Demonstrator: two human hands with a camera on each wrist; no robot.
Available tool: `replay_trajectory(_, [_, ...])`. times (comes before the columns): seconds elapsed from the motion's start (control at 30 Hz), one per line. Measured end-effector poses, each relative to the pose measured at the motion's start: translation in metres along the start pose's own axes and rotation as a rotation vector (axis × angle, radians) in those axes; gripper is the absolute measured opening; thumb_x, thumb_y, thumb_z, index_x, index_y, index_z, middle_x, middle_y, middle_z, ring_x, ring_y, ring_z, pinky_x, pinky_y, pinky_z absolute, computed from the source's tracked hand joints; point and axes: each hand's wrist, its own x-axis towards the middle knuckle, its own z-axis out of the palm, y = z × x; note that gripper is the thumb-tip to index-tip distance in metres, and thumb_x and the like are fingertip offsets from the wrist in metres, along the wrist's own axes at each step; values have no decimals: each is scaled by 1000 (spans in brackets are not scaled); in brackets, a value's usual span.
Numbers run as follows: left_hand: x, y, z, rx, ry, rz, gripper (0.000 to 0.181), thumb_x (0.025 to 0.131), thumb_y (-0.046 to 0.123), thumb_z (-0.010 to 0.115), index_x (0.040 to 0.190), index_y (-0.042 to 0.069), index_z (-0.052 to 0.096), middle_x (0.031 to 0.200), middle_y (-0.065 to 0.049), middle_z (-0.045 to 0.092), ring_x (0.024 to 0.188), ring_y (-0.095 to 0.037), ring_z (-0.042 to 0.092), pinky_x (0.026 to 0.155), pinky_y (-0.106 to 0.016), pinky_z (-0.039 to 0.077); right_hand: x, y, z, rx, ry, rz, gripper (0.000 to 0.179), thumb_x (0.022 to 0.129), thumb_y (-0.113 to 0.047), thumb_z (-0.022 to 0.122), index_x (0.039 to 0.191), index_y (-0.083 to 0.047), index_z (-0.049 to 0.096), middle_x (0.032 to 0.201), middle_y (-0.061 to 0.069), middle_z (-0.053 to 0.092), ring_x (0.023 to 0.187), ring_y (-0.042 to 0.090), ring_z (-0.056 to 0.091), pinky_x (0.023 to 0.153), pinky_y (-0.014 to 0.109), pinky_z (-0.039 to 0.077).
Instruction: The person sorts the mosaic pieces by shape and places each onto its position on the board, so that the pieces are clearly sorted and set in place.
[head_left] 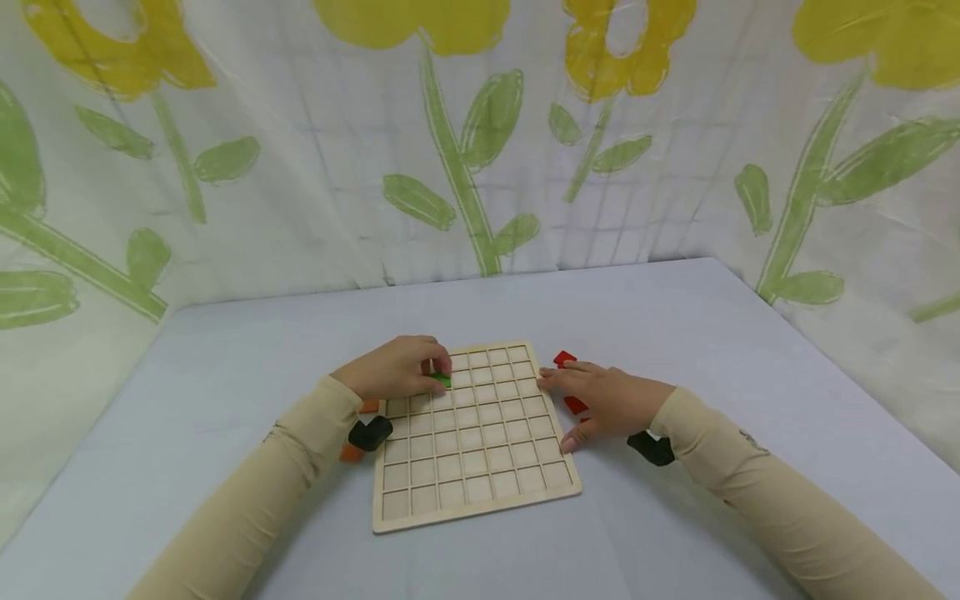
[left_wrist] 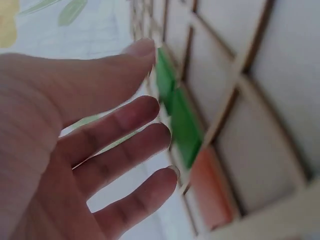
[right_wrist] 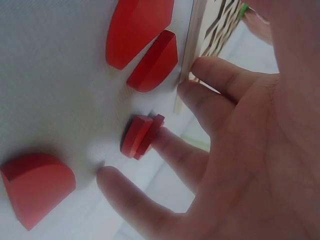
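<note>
My left hand is over the far left part of a wooden grid board. Its thumb and curled fingers pinch a small green piece. In the left wrist view, the thumb tip is right at one green piece; another green piece and an orange piece lie beside it in the grid. My right hand spreads its fingers along the board's right edge. The right wrist view shows two fingertips at that edge and another overlapping small red pieces.
More red pieces lie on the table right of the board, one rounded red block apart from them. Orange pieces sit left of the board, partly behind the left wrist. A flower-printed curtain hangs behind the table.
</note>
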Motion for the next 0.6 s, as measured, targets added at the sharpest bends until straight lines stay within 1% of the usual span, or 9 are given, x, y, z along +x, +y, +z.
replay_trajectory(0.1, [-11, -1, -9, 7, 33, -11, 16, 92, 20, 66, 105, 12, 67, 102, 1, 63, 93, -16, 58, 83, -35, 49, 0, -1, 0, 1, -1, 8, 91, 75, -59, 70, 148, -18, 35, 157, 1, 29, 144, 33, 21, 107, 57, 31])
replay_trajectory(0.17, [-20, -2, -17, 19, 54, -42, 17, 94, 20, 63, 108, 10, 66, 103, 1, 63, 96, -16, 58, 84, -38, 48, 0, 0, 1, -3, -3, 16, 91, 76, -59, 69, 149, -18, 34, 157, 0, 28, 145, 33, 20, 107, 57, 31])
replay_trajectory(0.27, [-36, -4, -25, 65, 65, -91, 16, 95, 20, 61, 106, 9, 67, 100, 2, 63, 93, -15, 57, 82, -37, 49, -1, 1, 0, -5, -6, 32, 91, 76, -60, 69, 149, -19, 33, 157, -1, 27, 145, 33, 19, 108, 57, 30])
replay_trajectory(0.4, [-60, -6, -30, 108, 45, -161, 19, 95, 21, 61, 107, 8, 68, 100, 2, 64, 90, -15, 58, 78, -33, 48, -3, 0, -1, -2, -12, 44, 92, 75, -60, 69, 150, -19, 33, 157, 0, 27, 145, 33, 19, 107, 59, 30])
replay_trajectory(0.47, [-74, -7, -30, 116, 30, -198, 22, 94, 22, 62, 109, 7, 68, 101, 1, 65, 90, -15, 57, 77, -33, 49, -2, 0, 0, -2, -10, 29, 92, 76, -61, 68, 149, -18, 33, 157, 2, 28, 145, 35, 19, 106, 61, 30])
replay_trajectory(0.53, [-88, -8, -31, 118, 16, -240, 24, 93, 22, 63, 111, 7, 67, 104, 1, 65, 91, -15, 57, 78, -33, 49, -2, 0, 0, -4, -10, 18, 92, 76, -61, 68, 149, -18, 33, 157, 2, 28, 145, 34, 20, 107, 60, 30])
replay_trajectory(0.6, [-102, -9, -32, 124, 3, -262, 26, 92, 23, 65, 114, 8, 67, 106, 1, 64, 93, -16, 58, 77, -33, 49, -1, -1, 0, -7, -5, 3, 92, 76, -60, 68, 149, -17, 33, 157, 2, 28, 144, 34, 20, 107, 59, 30])
